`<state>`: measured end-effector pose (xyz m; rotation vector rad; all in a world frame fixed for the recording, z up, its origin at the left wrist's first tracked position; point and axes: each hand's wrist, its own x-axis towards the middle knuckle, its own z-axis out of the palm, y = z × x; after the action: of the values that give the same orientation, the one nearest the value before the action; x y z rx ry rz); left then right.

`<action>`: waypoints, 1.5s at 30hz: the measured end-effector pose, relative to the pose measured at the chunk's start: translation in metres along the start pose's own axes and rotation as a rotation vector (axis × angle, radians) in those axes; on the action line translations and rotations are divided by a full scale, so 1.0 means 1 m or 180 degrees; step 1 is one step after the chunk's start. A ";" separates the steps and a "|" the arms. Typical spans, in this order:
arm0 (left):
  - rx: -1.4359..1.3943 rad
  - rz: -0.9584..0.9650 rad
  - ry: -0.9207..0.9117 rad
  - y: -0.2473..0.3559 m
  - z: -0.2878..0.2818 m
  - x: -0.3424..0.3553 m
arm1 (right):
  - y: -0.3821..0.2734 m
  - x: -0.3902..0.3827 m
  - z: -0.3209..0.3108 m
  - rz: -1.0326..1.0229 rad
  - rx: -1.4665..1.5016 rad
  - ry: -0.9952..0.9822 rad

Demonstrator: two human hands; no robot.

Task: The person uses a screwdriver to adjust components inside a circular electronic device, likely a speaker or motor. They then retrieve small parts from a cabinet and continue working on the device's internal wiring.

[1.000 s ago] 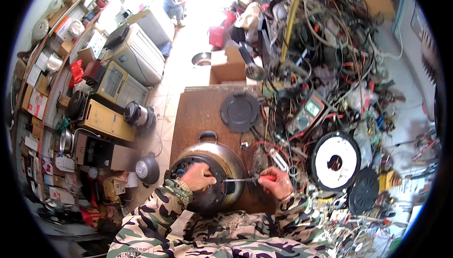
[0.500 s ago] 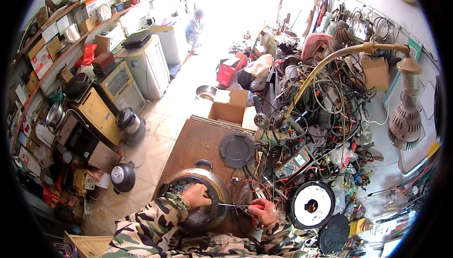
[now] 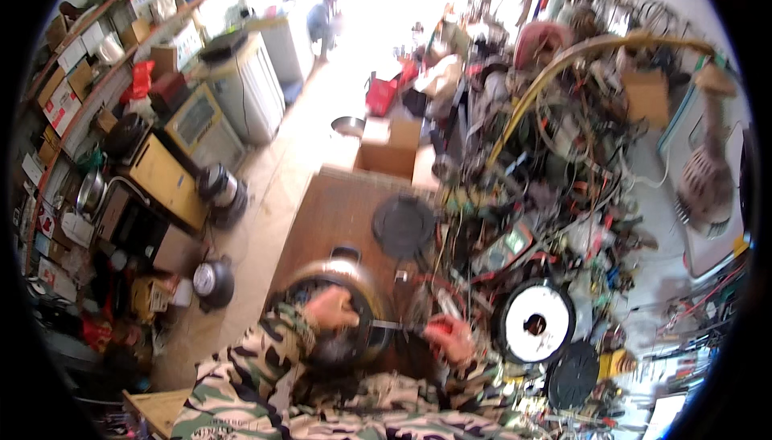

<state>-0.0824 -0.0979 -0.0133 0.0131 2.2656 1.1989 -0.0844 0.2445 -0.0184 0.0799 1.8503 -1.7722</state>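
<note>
A round metal cooker body [image 3: 376,289] with a dark rim and a loop handle stands at the near end of the brown table [image 3: 322,207]. My left hand [image 3: 331,308] is over its open top by the right rim, fingers curled together; whatever they pinch is hidden. To the right, my right hand [image 3: 452,339] is closed round the red handle of a screwdriver [image 3: 388,325]. Its thin shaft points left, level, toward the cooker's rim and my left fingers. Blur hides whether the tip touches anything. The cooker's inside looks dark and indistinct.
Behind the cooker lies a black round lid [image 3: 404,226]. A white disc in a black ring [image 3: 535,324] and a black ribbed cover [image 3: 572,376] sit right of my right hand. A multimeter [image 3: 505,248] rests among heaped cables. Beyond the table stands an open cardboard box [image 3: 390,154]. A person [image 3: 325,20] sits far off.
The whole view has shifted and blurred, with the room sitting higher in the picture. Both hands keep nearly the same place and grip at the cooker.
</note>
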 end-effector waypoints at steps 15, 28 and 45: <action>-0.0527 -0.0116 0.0068 0.027 0.002 -0.004 | 0.000 0.003 -0.003 0.0373 0.0265 -0.0281; -0.0826 -0.0529 -0.0005 0.037 0.002 -0.011 | -0.005 0.008 -0.006 0.0313 0.0265 -0.0401; -0.0805 -0.0673 -0.0101 0.042 -0.001 -0.007 | 0.018 0.005 -0.003 0.0280 0.0634 -0.0328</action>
<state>-0.0870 -0.0756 0.0223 -0.2943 2.0152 1.3484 -0.0819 0.2482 -0.0365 0.1411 1.5712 -1.8585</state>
